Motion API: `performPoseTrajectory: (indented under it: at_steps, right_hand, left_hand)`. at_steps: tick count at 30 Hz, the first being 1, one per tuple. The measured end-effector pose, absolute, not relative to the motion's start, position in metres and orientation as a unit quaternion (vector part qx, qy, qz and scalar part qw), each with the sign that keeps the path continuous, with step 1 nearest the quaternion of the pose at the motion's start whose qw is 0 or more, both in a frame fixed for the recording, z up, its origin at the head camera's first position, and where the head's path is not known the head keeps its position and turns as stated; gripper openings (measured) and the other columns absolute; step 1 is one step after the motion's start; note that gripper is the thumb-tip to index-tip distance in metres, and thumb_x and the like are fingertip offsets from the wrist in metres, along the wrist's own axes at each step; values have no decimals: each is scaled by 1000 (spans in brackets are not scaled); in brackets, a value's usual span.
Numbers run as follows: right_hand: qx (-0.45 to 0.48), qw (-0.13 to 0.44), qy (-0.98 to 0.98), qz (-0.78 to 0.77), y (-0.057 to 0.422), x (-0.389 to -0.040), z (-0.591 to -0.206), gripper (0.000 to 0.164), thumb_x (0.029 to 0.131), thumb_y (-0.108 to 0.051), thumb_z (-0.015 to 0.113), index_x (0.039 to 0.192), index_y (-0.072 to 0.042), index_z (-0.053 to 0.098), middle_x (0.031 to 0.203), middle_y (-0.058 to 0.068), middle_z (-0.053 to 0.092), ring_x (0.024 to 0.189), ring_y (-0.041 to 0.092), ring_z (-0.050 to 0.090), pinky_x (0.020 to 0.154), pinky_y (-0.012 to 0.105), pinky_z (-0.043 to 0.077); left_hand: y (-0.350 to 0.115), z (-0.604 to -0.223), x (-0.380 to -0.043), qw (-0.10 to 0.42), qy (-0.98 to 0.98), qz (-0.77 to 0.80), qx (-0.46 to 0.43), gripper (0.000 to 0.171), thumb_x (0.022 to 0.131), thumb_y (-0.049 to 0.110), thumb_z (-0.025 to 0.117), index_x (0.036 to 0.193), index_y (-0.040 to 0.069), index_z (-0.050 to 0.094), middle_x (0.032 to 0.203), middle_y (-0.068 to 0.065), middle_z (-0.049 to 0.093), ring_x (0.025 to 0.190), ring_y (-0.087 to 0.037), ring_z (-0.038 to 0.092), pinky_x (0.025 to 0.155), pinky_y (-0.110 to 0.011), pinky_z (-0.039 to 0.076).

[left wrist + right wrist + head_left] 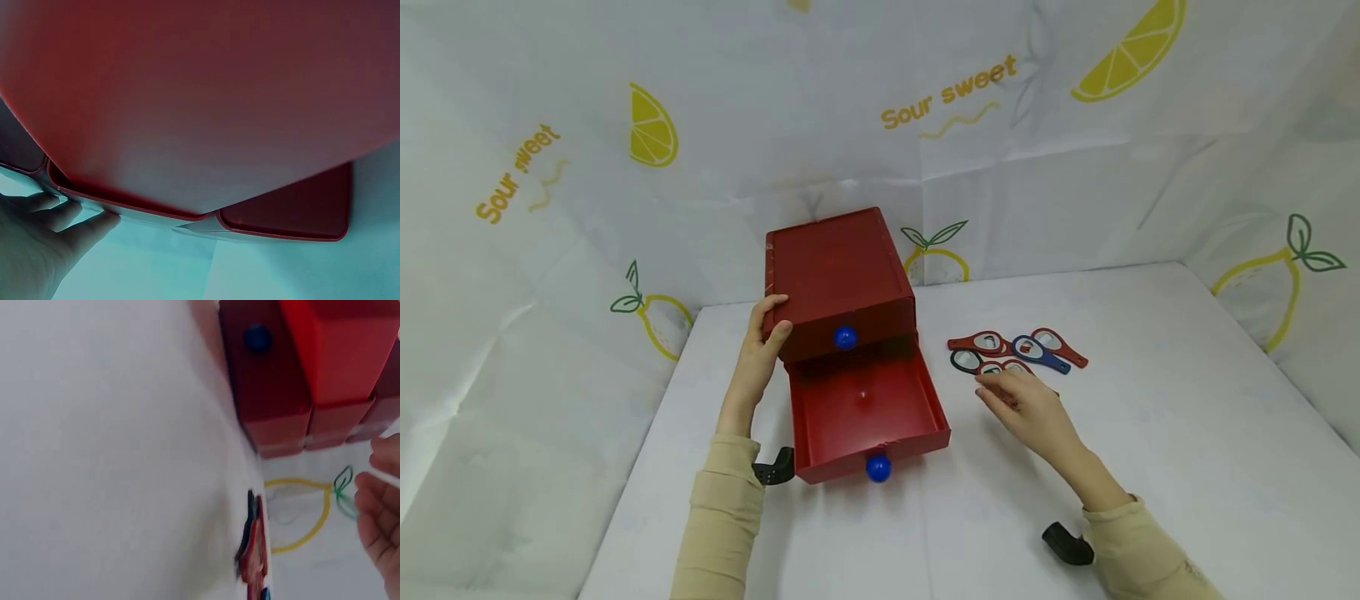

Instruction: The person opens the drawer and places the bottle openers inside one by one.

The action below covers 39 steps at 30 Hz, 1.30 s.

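Observation:
A red drawer box (pixel 842 262) stands near the back wall, its upper drawer with a blue knob (pixel 846 337) closed. The drawer (pixel 868 400) beneath is pulled out and bare inside. My left hand (pixel 758 358) rests against the box's left side, thumb near the front corner; in the left wrist view the fingers (pixel 90 231) touch its side. Over the near edge of a group of flat magnifying-glass-shaped cards (pixel 1039 352), red, blue and black, hovers my right hand (pixel 1026 412). Its fingers are bent loosely, and nothing shows between them; contact with the cards cannot be judged.
The pulled-out drawer's blue knob (pixel 878 468) sticks out toward me, left of my right hand. A white cloth wall (pixel 1037 183) with lemon prints stands behind the white tabletop (pixel 985 533). Black curved pieces (pixel 1067 544) sit beside both wrists.

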State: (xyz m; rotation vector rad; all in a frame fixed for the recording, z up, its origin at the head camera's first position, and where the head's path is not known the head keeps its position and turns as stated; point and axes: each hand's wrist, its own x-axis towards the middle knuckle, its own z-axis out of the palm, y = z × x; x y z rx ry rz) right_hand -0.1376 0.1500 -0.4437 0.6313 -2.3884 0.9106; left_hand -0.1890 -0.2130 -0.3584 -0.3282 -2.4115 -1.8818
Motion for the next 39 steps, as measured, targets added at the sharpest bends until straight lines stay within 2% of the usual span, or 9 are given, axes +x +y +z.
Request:
performPoseTrajectory:
  at_steps: [3, 7, 10, 13, 17, 22, 27, 32, 39]
  right_hand:
    - [179, 196, -917, 297, 160, -144, -450, 23, 80, -13, 72, 101, -5, 68, 83, 4, 62, 73, 14, 53, 62, 30, 48]
    - [134, 116, -945, 274, 169, -149, -457, 28, 83, -17, 68, 108, -3, 65, 91, 11, 62, 78, 22, 57, 67, 38, 48]
    - [121, 84, -953, 265, 173, -152, -461, 30, 83, -16, 67, 108, 0, 64, 95, 16, 63, 79, 26, 59, 70, 42, 48]
    - [111, 64, -957, 260, 175, -154, -465, 31, 82, -15, 68, 108, 2, 63, 93, 17, 63, 78, 25, 58, 70, 43, 48]
    - [91, 33, -962, 255, 177, -158, -469, 34, 81, -18, 69, 106, 3, 61, 80, 11, 58, 70, 21, 51, 62, 36, 42]
    - [79, 20, -966, 244, 179, -162, -473, 33, 79, -23, 71, 98, 3, 63, 71, 6, 49, 65, 18, 43, 57, 29, 32]
    - [72, 19, -969, 236, 180, -162, -474, 21, 79, -19, 71, 83, 1, 65, 70, 8, 52, 64, 18, 45, 58, 32, 35]
    - [61, 15, -969, 238, 183, -161, -474, 22, 79, -15, 68, 89, 4, 68, 80, 14, 62, 70, 21, 53, 64, 39, 43]
    - [56, 6, -967, 247, 188, -160, -467, 25, 78, -17, 68, 93, 4, 68, 82, 14, 62, 71, 21, 55, 65, 39, 46]
  left_hand:
    - [-214, -359, -189, 37, -783, -612, -105, 45, 97, 29, 47, 136, 14, 30, 149, -11, 20, 130, -31, 28, 105, -46, 25]
    - [-215, -360, -189, 40, -783, -613, -99, 43, 98, 25, 46, 136, 14, 30, 148, -12, 21, 129, -31, 29, 104, -45, 26]
    - [-216, -360, -189, 39, -784, -612, -96, 43, 98, 25, 46, 137, 14, 30, 149, -12, 20, 130, -31, 28, 105, -46, 25]
    - [-215, -361, -188, 41, -784, -612, -95, 43, 98, 24, 45, 137, 14, 30, 149, -12, 20, 130, -31, 28, 106, -47, 25]
    - [-214, -360, -188, 45, -782, -614, -97, 42, 98, 22, 45, 136, 13, 30, 148, -12, 21, 129, -31, 29, 105, -46, 26]
    - [-214, -359, -186, 46, -782, -614, -98, 43, 98, 24, 46, 137, 13, 30, 149, -12, 21, 129, -31, 29, 104, -45, 26]
    - [-213, -361, -187, 44, -783, -613, -99, 44, 98, 26, 46, 137, 14, 30, 149, -13, 21, 129, -31, 29, 105, -46, 26]
    - [-212, -361, -188, 45, -782, -612, -104, 45, 97, 27, 47, 137, 14, 30, 149, -12, 21, 129, -31, 29, 105, -46, 26]
    - [-211, -362, -189, 45, -782, -612, -107, 44, 98, 24, 46, 137, 14, 30, 149, -11, 22, 129, -29, 29, 104, -44, 27]
